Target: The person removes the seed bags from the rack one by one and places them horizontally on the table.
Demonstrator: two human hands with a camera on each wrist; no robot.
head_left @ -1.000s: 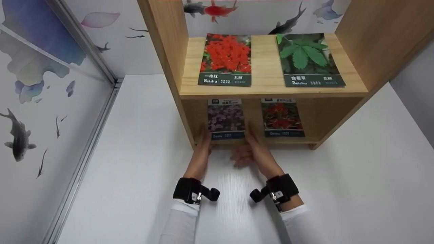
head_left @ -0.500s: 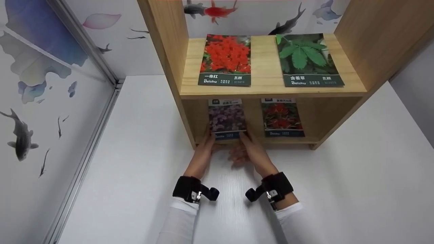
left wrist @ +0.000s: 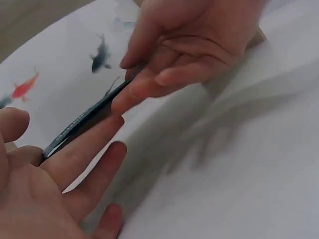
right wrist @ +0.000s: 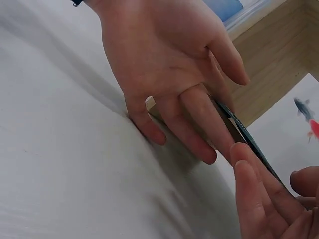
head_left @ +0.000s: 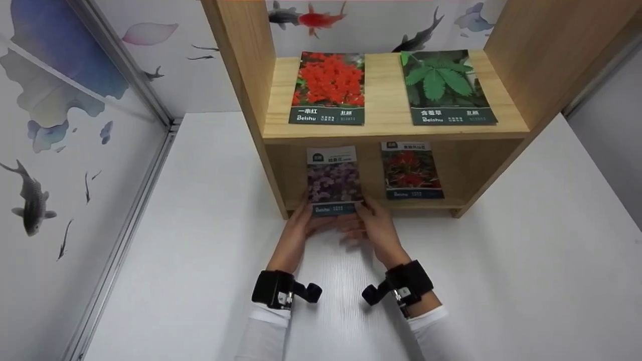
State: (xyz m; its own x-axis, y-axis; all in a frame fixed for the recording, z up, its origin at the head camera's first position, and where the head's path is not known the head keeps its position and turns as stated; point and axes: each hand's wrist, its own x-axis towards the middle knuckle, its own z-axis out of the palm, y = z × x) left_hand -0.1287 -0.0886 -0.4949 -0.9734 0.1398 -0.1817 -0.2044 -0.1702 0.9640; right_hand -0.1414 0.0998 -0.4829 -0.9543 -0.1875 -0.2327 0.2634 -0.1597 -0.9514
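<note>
A seed packet [head_left: 333,183] with purple flowers and a dark blue bottom band lies between my hands at the front of the lower shelf, its near end out past the shelf's edge. My left hand [head_left: 293,233] holds its left side, fingers reaching beneath. At the lower right corner, my right hand [head_left: 378,228] pinches the packet with the thumb on top and fingers below. Seen edge-on in the left wrist view, the packet [left wrist: 89,117] is a thin dark strip tilted between both hands. The right wrist view shows the right palm [right wrist: 164,64] and spread fingers under the packet [right wrist: 254,149].
A wooden shelf unit [head_left: 396,134] stands on the white table [head_left: 200,225]. Another packet with red flowers [head_left: 412,170] lies on the lower shelf. Above it are a red-flower packet [head_left: 330,85] and a green-leaf packet [head_left: 446,87]. A fish-patterned wall [head_left: 150,85] rises at the left and back.
The purple-flower packet has slid toward me, out over the shelf's front edge, so its top band now shows fully. Both hands have moved slightly back with it.
</note>
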